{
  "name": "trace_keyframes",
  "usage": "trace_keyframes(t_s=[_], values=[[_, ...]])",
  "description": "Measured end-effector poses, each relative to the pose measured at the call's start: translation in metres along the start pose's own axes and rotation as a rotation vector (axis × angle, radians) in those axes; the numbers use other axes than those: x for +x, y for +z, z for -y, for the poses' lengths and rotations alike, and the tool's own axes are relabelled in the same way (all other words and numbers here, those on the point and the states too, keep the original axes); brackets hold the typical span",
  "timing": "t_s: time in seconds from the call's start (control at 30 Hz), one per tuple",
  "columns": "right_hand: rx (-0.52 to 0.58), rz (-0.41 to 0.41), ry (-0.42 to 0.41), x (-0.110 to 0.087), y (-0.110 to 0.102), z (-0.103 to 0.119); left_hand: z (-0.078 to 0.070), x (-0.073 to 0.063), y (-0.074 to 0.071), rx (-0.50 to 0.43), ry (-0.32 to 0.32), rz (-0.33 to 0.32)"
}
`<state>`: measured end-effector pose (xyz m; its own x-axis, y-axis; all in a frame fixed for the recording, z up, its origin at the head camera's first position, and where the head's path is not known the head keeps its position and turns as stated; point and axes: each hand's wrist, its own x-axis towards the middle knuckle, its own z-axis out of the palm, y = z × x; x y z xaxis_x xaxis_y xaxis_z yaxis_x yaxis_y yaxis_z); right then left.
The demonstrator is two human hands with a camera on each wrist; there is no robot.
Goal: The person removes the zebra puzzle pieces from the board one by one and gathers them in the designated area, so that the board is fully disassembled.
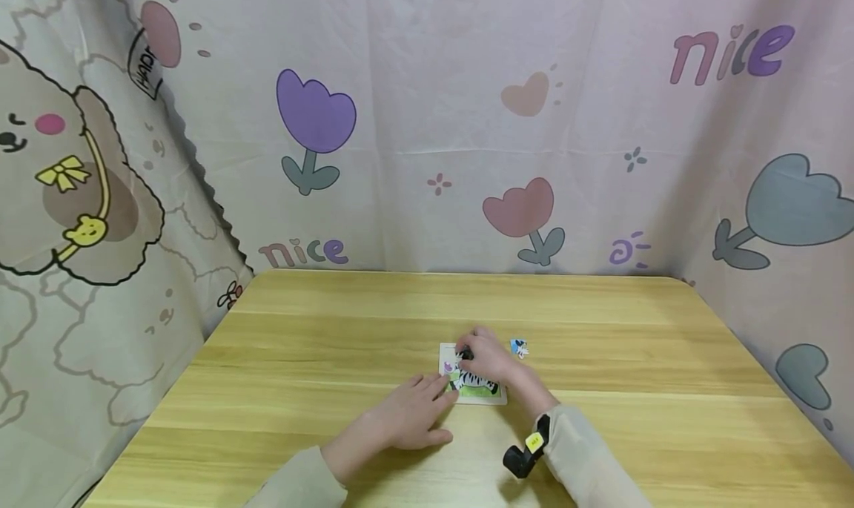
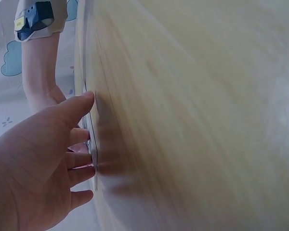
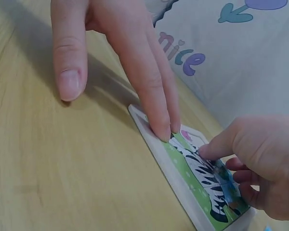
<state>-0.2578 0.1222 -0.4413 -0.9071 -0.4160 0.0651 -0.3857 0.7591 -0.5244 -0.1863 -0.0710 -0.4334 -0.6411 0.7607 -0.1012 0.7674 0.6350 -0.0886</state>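
A small zebra puzzle board (image 3: 169,166) lies flat on the wooden table, showing a striped body over green grass inside a pale frame. My left hand (image 1: 415,411) rests at the board's left side, fingers straight, with fingertips touching the picture; its thumb lies out over the wood. My right hand (image 1: 490,358) bends over the upper part of the board and pinches a dark puzzle piece (image 1: 467,353) between thumb and fingers, mostly covered by them. In the right wrist view, its thumb (image 3: 213,148) is down at the zebra picture. The left wrist view shows the board only edge-on.
One loose puzzle piece (image 1: 519,348), blue with black and white, lies on the table (image 1: 320,345) right of the board. A black wrist camera (image 1: 525,452) hangs at my right cuff. A printed curtain (image 1: 427,122) stands behind the table's far edge.
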Motion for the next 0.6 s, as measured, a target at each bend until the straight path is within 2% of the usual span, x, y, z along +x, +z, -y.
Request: trace_keyframes(t_s=[0.33, 0.6], values=[[0.05, -0.005, 0.027, 0.0019, -0.0003, -0.0007, 0.0022, 0.0005, 0.0012, -0.015, -0.002, -0.006], [0.107, -0.084, 0.062, 0.0016, 0.0048, -0.007, 0.0017, 0.0007, -0.0006, -0.021, -0.001, 0.004]])
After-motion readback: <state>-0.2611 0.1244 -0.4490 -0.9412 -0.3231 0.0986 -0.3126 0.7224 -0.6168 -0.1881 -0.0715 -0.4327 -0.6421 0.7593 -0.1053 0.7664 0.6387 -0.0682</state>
